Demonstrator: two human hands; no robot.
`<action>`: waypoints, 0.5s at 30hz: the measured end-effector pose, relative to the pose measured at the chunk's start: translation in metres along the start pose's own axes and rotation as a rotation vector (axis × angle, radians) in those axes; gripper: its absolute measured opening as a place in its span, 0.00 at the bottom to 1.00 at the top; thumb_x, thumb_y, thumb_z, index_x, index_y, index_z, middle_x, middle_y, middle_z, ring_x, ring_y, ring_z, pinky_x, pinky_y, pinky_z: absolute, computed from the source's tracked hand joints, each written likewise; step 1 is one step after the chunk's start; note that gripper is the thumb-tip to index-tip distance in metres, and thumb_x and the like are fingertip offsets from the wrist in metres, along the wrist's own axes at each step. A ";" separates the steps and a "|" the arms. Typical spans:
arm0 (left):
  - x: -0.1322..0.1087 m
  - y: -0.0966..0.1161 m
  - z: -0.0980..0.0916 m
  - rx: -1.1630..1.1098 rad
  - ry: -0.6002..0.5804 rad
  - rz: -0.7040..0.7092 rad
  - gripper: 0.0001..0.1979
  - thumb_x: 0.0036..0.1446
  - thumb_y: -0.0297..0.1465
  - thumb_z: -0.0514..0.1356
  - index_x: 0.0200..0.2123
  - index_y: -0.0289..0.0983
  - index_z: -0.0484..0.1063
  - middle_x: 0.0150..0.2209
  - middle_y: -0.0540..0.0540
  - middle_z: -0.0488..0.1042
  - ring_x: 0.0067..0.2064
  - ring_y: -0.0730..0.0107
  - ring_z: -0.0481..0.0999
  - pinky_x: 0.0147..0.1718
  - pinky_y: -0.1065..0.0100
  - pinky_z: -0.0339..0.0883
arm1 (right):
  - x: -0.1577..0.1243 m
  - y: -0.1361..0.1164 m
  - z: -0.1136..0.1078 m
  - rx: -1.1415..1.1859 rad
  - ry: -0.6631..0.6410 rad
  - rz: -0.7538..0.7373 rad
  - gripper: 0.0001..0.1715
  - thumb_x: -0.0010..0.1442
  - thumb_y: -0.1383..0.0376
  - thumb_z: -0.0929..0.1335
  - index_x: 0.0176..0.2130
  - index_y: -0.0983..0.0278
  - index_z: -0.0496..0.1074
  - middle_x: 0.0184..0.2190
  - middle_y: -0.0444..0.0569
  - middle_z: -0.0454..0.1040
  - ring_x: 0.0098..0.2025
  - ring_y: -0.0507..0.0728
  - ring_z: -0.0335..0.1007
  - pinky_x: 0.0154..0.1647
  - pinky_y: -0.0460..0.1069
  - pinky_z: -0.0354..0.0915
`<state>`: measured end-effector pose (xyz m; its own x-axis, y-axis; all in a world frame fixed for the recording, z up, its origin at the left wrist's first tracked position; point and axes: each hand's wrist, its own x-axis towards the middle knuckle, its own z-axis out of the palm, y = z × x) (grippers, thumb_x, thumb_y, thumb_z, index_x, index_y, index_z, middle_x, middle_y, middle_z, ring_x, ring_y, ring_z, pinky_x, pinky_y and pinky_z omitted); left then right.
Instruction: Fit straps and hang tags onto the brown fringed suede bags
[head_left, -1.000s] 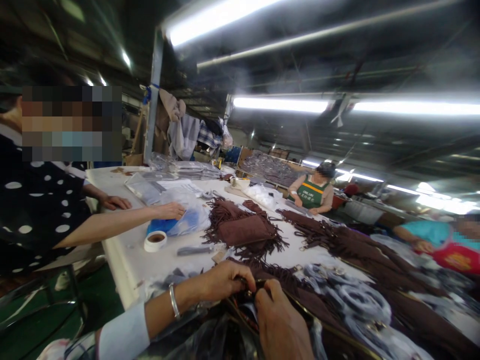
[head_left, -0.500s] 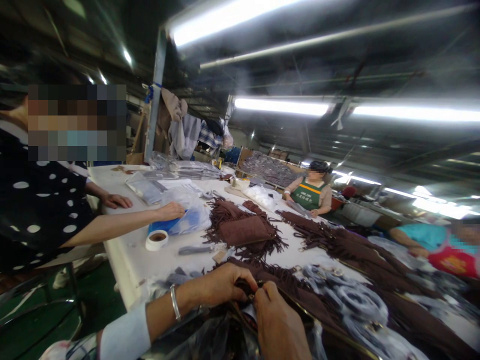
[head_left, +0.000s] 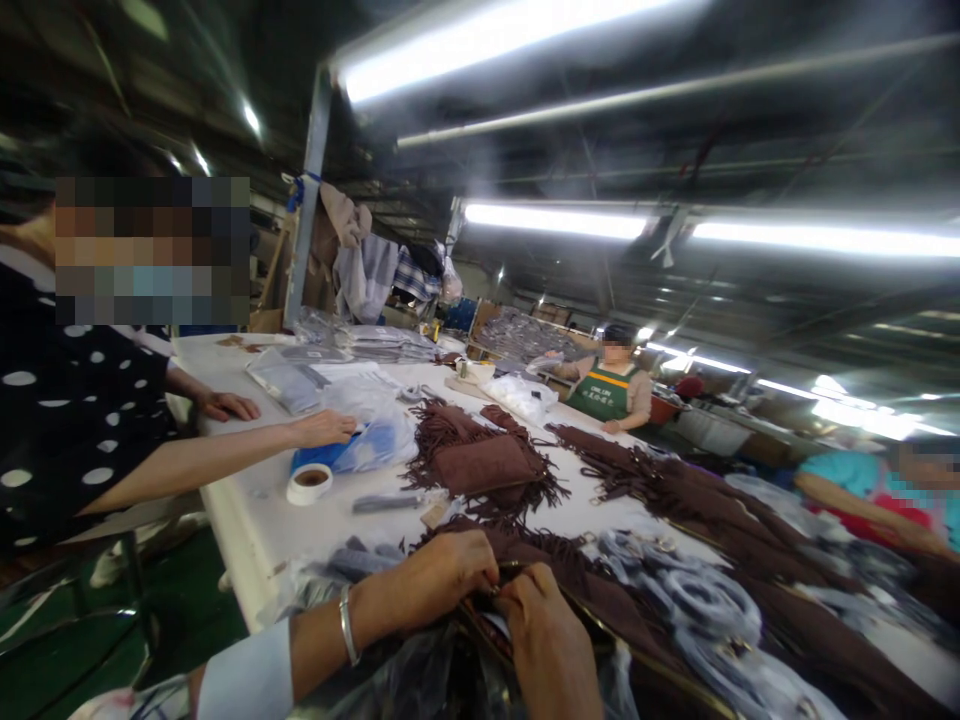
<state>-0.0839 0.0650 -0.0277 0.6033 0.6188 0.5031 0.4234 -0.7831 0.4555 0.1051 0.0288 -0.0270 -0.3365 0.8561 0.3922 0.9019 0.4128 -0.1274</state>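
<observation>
My left hand (head_left: pixel 450 575), with a silver bangle at the wrist, pinches the zipped edge of a brown fringed bag (head_left: pixel 517 546). Close beside it my right hand (head_left: pixel 551 635) has its fingers closed at the same opening. The bag's mouth gapes below my fingers, and a gold-coloured zip runs along its edge. What exactly lies between the fingertips is hidden. Clear plastic (head_left: pixel 405 680) bunches under my wrists. Past my hands, another brown fringed bag (head_left: pixel 487 465) lies flat on the white table (head_left: pixel 255 510).
Plastic-wrapped coiled straps (head_left: pixel 712 600) and a row of brown fringed bags (head_left: pixel 675 485) lie to the right. A tape roll (head_left: pixel 309 483) and blue plastic packaging (head_left: pixel 367 445) sit on the left, where a co-worker's hand (head_left: pixel 330 428) rests. Other people stand across and at right.
Both my hands stay at the bag's opening and shift slightly. The co-worker across the table has raised one arm sideways with a grey item. The view has tilted a little.
</observation>
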 end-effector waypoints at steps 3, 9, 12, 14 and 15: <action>-0.003 0.004 -0.001 -0.020 -0.021 -0.039 0.07 0.61 0.22 0.56 0.38 0.38 0.72 0.41 0.47 0.72 0.44 0.69 0.71 0.45 0.71 0.65 | -0.002 -0.003 0.001 -0.026 0.016 -0.029 0.15 0.64 0.74 0.61 0.33 0.61 0.72 0.36 0.47 0.71 0.34 0.53 0.72 0.36 0.46 0.62; -0.001 0.002 0.004 0.059 -0.059 -0.136 0.08 0.56 0.20 0.57 0.36 0.38 0.70 0.39 0.49 0.71 0.43 0.70 0.71 0.43 0.73 0.64 | 0.000 -0.006 0.001 0.022 0.044 0.041 0.12 0.63 0.74 0.63 0.32 0.61 0.71 0.35 0.46 0.71 0.34 0.53 0.73 0.35 0.46 0.62; 0.000 0.003 0.008 0.092 -0.056 -0.151 0.08 0.58 0.21 0.54 0.37 0.38 0.69 0.40 0.47 0.70 0.42 0.68 0.71 0.43 0.71 0.65 | 0.000 -0.007 0.004 0.030 0.070 0.037 0.12 0.63 0.75 0.63 0.32 0.61 0.70 0.34 0.45 0.71 0.33 0.52 0.73 0.35 0.46 0.62; -0.001 0.005 0.010 0.120 -0.059 -0.157 0.09 0.58 0.21 0.53 0.37 0.38 0.68 0.41 0.46 0.70 0.41 0.67 0.71 0.41 0.69 0.64 | -0.001 -0.007 0.007 -0.009 0.089 0.016 0.11 0.63 0.75 0.63 0.33 0.61 0.70 0.35 0.45 0.71 0.33 0.52 0.74 0.33 0.46 0.62; -0.002 0.007 0.010 0.116 -0.052 -0.165 0.09 0.57 0.21 0.53 0.37 0.38 0.68 0.41 0.46 0.69 0.40 0.66 0.70 0.41 0.69 0.64 | -0.002 -0.007 0.007 -0.044 0.096 0.005 0.11 0.62 0.75 0.63 0.34 0.61 0.70 0.35 0.45 0.71 0.32 0.52 0.74 0.32 0.46 0.61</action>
<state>-0.0753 0.0582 -0.0327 0.5518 0.7378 0.3888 0.5925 -0.6749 0.4399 0.0979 0.0263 -0.0336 -0.3065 0.8236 0.4772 0.9151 0.3929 -0.0903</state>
